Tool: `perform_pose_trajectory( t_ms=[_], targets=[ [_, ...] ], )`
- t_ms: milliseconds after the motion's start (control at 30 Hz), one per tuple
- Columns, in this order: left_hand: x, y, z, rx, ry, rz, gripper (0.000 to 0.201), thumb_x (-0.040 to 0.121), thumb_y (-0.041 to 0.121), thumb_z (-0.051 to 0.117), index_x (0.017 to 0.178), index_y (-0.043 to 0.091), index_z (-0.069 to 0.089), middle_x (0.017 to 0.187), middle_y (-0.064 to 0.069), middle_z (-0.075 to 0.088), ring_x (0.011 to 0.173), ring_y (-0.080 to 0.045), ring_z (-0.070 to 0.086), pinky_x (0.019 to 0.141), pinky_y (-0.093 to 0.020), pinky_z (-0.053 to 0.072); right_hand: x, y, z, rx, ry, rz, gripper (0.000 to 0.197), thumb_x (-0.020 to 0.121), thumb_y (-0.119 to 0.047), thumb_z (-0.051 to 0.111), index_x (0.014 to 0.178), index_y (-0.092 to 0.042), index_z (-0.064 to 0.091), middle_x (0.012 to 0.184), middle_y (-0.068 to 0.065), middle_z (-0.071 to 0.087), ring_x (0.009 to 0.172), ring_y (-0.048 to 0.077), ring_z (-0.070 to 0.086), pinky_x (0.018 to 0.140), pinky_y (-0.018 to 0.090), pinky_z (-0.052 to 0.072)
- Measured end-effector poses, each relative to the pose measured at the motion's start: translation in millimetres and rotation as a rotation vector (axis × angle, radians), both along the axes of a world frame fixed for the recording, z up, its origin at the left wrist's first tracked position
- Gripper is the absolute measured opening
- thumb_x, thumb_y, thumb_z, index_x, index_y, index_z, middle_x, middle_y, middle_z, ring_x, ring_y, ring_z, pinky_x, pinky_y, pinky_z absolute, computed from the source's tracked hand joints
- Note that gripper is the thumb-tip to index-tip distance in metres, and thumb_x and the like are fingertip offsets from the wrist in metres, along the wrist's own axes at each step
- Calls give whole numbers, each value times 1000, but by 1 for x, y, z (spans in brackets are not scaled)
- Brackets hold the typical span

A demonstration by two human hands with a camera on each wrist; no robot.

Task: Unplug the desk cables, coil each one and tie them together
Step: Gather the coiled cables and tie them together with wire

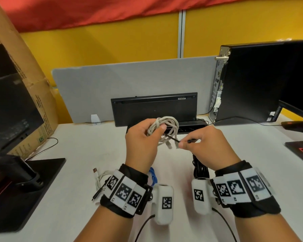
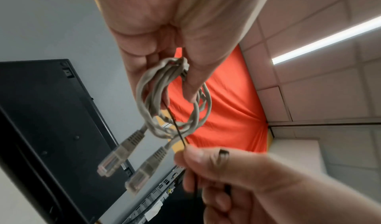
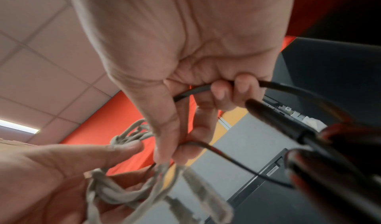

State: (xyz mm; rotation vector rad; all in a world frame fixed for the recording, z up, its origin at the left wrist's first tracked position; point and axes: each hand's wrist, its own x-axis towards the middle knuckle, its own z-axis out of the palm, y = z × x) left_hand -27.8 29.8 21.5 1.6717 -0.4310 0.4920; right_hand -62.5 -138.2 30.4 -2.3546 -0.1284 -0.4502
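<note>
My left hand (image 1: 154,131) is raised over the white desk (image 1: 77,215) and grips a coiled grey network cable (image 1: 170,127). Its two clear plugs (image 2: 115,159) hang loose below the coil (image 2: 156,100). A thin black cable (image 1: 171,138) runs through the coil, and my right hand (image 1: 182,144) pinches it between thumb and forefinger. The other fingers of my right hand (image 3: 173,152) curl round a thicker black cable (image 3: 288,87). A black cable bundle (image 1: 199,168) hangs below that hand. The grey coil (image 3: 115,190) is blurred in the right wrist view.
A white USB cable (image 1: 99,177) and a blue cable (image 1: 153,175) lie on the desk under my left wrist. A black keyboard (image 1: 154,109) leans on the grey divider (image 1: 94,88) behind a power strip (image 1: 191,126). PC tower (image 1: 248,81) right, monitor stand (image 1: 24,172) and cardboard box (image 1: 24,84) left.
</note>
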Motion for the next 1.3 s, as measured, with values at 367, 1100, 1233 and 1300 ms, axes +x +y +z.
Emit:
perform_pose_trajectory(
  t_ms=[367, 1100, 1233, 1300],
  targets=[
    [-17, -19, -8, -144, 169, -143, 50, 88, 12, 67, 132, 29, 51, 130, 11, 56, 110, -5, 62, 82, -25, 57, 1, 5, -9, 214, -156, -23, 11, 84, -18, 72, 79, -26, 79, 70, -12, 72, 67, -2, 63, 60, 4, 42],
    [-8, -11, -13, -111, 110, 53, 10, 90, 12, 64, 86, 11, 73, 76, -5, 72, 71, -18, 70, 65, -33, 61, 5, 0, -4, 345, 36, 43, 28, 90, -10, 49, 85, -12, 76, 80, -18, 70, 77, -9, 60, 74, 23, 46],
    [-8, -11, -11, -103, 128, 20, 10, 91, 13, 64, 88, 11, 73, 76, -5, 71, 73, -17, 70, 61, -24, 58, 2, -4, 0, 331, 26, 44, 24, 92, -24, 57, 86, -11, 76, 85, 8, 73, 81, 17, 66, 75, 34, 54],
    [-9, -12, -9, -86, 125, -13, 10, 90, 13, 65, 90, 10, 74, 78, -6, 71, 75, -18, 70, 62, -25, 59, -1, -3, 1, 293, 4, 73, 25, 92, -30, 59, 87, -14, 77, 78, 2, 73, 75, 10, 66, 68, 27, 50]
  ],
)
